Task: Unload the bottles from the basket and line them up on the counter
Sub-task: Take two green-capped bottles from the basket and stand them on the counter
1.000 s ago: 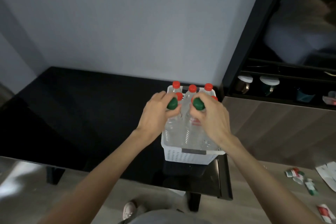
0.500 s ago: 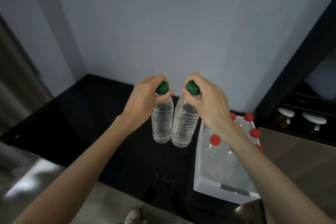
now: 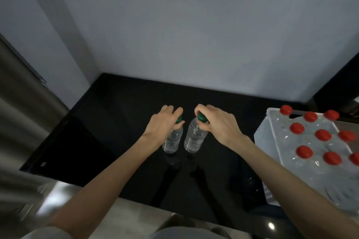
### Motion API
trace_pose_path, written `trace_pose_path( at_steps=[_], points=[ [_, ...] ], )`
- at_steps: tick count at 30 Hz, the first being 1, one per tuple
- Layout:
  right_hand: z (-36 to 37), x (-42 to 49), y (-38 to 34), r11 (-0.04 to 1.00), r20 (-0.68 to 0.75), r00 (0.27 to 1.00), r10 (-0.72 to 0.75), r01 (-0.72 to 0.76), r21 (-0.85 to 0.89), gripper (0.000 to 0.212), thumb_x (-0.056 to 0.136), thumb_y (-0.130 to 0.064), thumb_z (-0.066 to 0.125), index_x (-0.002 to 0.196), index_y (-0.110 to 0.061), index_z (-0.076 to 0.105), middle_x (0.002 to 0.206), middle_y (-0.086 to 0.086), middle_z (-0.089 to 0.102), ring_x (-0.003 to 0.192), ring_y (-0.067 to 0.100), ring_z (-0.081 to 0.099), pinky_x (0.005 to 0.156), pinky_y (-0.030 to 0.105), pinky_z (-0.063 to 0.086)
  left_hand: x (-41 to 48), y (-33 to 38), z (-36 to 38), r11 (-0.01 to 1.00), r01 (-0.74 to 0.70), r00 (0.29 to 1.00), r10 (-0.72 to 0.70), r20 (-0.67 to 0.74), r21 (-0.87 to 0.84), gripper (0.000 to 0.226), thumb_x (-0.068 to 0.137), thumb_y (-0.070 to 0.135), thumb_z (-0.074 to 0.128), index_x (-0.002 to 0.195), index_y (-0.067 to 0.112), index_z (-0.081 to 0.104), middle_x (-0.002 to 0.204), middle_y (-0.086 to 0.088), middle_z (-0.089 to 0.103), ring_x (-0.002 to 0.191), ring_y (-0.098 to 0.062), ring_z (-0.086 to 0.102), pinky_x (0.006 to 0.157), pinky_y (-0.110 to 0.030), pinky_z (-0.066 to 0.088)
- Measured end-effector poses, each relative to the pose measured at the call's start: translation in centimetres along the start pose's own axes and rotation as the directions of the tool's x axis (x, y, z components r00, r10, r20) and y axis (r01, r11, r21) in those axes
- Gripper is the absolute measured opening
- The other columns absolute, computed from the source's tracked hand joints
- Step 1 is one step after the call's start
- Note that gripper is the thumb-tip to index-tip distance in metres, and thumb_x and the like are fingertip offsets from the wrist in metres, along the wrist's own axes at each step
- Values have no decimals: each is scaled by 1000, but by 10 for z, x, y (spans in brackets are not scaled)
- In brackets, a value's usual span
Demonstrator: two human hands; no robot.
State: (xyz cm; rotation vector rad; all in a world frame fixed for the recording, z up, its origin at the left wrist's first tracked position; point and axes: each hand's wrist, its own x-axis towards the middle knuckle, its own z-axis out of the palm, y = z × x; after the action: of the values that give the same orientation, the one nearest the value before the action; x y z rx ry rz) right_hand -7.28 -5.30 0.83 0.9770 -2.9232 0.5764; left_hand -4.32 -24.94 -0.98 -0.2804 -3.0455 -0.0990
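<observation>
Two clear water bottles with green caps stand side by side on the black counter (image 3: pixel 116 122), a small gap between them. My left hand (image 3: pixel 163 124) grips the top of the left green-capped bottle (image 3: pixel 172 141). My right hand (image 3: pixel 217 124) grips the top of the right green-capped bottle (image 3: pixel 194 139). Both bottle bases look to be at the counter surface. At the right, the white basket (image 3: pixel 264 134) holds several clear bottles with red caps (image 3: pixel 304 151).
A pale wall runs behind the counter. A grey curtain (image 3: pixel 21 114) hangs at the left. A dark cabinet edge (image 3: pixel 342 83) rises at the far right behind the basket. The counter's front edge lies near my forearms, with light floor below.
Both hands lifted the two green-capped bottles out of the basket, carried them left and lowered them onto the counter. The view has swung left, so the basket now sits at the right.
</observation>
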Motion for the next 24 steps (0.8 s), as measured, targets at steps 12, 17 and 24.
trace_pose_path(
  at_steps=[12,17,24],
  points=[
    [46,36,-9,987,66,987,149,-144,-67,30,90,-25,60,115,-27,43,98,-4,43,87,13,48,64,31,48,17,-40,27,975,48,999,-50,-4,-216,33,96,42,48,120,20,49,112,-3,46,99,-16,51,68,-31,52],
    [60,33,-11,983,48,984,174,-176,45,45,96,-25,50,138,-33,37,126,2,45,110,16,50,78,37,54,3,-33,45,912,130,991,-130,27,-388,53,100,39,40,149,31,21,133,-2,47,116,-17,52,78,-34,52],
    [36,13,-10,988,3,988,156,-156,4,63,98,-30,47,149,-44,13,148,4,40,126,23,49,98,46,47,-5,-19,38,941,186,978,-206,-44,-283,64,99,43,36,153,26,8,160,-13,11,148,-31,12,117,-52,16]
  ],
)
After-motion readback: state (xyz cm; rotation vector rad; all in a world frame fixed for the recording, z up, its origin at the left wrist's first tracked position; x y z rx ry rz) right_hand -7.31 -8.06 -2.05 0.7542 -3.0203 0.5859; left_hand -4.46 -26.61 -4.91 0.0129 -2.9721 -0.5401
